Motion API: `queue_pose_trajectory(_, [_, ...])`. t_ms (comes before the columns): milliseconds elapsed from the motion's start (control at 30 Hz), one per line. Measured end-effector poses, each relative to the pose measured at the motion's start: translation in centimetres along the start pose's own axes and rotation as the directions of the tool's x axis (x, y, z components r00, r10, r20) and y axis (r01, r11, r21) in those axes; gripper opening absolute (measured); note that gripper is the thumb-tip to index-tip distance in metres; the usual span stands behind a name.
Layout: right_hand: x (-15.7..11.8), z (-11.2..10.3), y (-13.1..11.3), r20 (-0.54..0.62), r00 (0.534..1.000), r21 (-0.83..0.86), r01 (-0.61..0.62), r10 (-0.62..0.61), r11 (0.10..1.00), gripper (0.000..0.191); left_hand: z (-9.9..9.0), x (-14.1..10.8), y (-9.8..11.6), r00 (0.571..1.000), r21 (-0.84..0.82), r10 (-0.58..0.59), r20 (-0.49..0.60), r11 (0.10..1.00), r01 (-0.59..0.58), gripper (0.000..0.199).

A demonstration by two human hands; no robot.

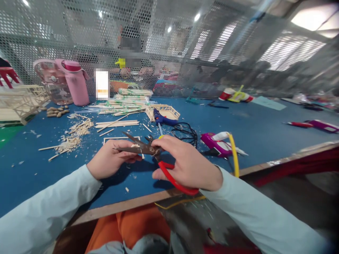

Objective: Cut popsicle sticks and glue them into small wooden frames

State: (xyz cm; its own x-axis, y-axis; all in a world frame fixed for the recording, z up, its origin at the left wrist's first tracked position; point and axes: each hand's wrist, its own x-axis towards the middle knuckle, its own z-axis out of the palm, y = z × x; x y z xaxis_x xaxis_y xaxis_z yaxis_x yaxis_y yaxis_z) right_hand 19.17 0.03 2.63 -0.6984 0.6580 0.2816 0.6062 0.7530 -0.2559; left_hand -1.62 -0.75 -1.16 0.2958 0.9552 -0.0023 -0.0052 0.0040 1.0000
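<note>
The right hand (185, 160) curls around red-handled scissors (153, 150) — the left hand (109, 158) half-closed beside their blades, its hold unclear.

red-handled, dark-bladed scissors (153, 150) against a blue tabletop (212, 121); pale-blue sleeves (63, 190), pink water bottle (77, 86), dark-blue glue gun (165, 120), grey mesh screen (106, 46) patterned with round holes.

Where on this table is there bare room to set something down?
The blue tabletop looks bare between the purple tool and the red-handled tool, short of the light-blue sheet. Crowded left and centre: stick scraps, wrapped sticks, blue glue gun.
</note>
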Motion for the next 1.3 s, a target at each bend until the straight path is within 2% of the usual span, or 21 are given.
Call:
queue_pose_trajectory(133, [0.0,0.0,-0.2,-0.022,1.0,-0.023,-0.011,0.01,1.0,0.052,0.1,0.0,0.1,1.0,-0.03,0.004,-0.005,1.0,-0.004,0.018])
queue_pose_trajectory(300, [0.3,-0.1,0.1,-0.052,0.998,0.074,-0.044,0.048,0.996,0.042,0.4,-0.1,0.2,0.998,-0.128,-0.061,0.011,0.99,0.062,0.031])
queue_pose_trajectory(433, [0.4,-0.1,0.8,-0.18,0.979,0.05,-0.091,0.099,0.995,0.036,0.3,-0.1,0.3,0.989,-0.211,-0.145,0.013,0.967,0.145,0.038])
queue_pose_trajectory(533, [0.2,-0.2,1.0,-0.231,0.97,-0.029,-0.082,0.074,0.996,0.033,0.2,0.0,0.3,0.987,-0.228,-0.157,0.02,0.961,0.157,0.037])
queue_pose_trajectory(700, [-0.5,-0.6,0.4,-0.116,0.993,-0.104,0.006,-0.018,0.995,0.029,0.1,0.0,0.2,0.992,-0.215,-0.129,0.013,0.968,0.129,0.032])
queue_pose_trajectory(833, [-0.7,-1.2,0.3,-0.145,0.989,-0.157,0.005,-0.028,0.988,0.034,0.0,0.0,0.0,0.993,-0.228,-0.122,-0.002,0.966,0.118,0.031])
queue_pose_trajectory(967, [-0.6,-1.5,0.7,-0.016,0.999,-0.202,0.047,-0.051,0.978,0.033,0.0,0.0,0.0,0.991,-0.198,-0.133,0.009,0.971,0.133,0.032])
queue_pose_trajectory(1067, [-0.5,-1.6,0.8,-0.1,0.995,-0.195,0.007,-0.027,0.981,0.032,0.0,0.0,0.1,0.992,-0.178,-0.123,0.0,0.977,0.121,0.032])
queue_pose_trajectory(1200, [-0.4,-1.7,0.7,-0.014,1.0,-0.179,0.016,-0.018,0.984,0.033,0.2,-0.1,0.1,0.992,-0.141,-0.123,-0.002,0.982,0.122,0.032])
queue_pose_trajectory(1233, [-0.3,-1.6,0.6,-0.025,1.0,-0.152,0.0,-0.004,0.988,0.032,0.2,-0.1,0.1,0.992,-0.141,-0.127,0.003,0.982,0.126,0.033])
queue_pose_trajectory(1300, [0.0,-1.2,0.4,-0.146,0.987,-0.024,-0.064,0.059,0.998,0.028,0.3,-0.1,0.1,0.991,-0.159,-0.132,0.012,0.978,0.132,0.034])
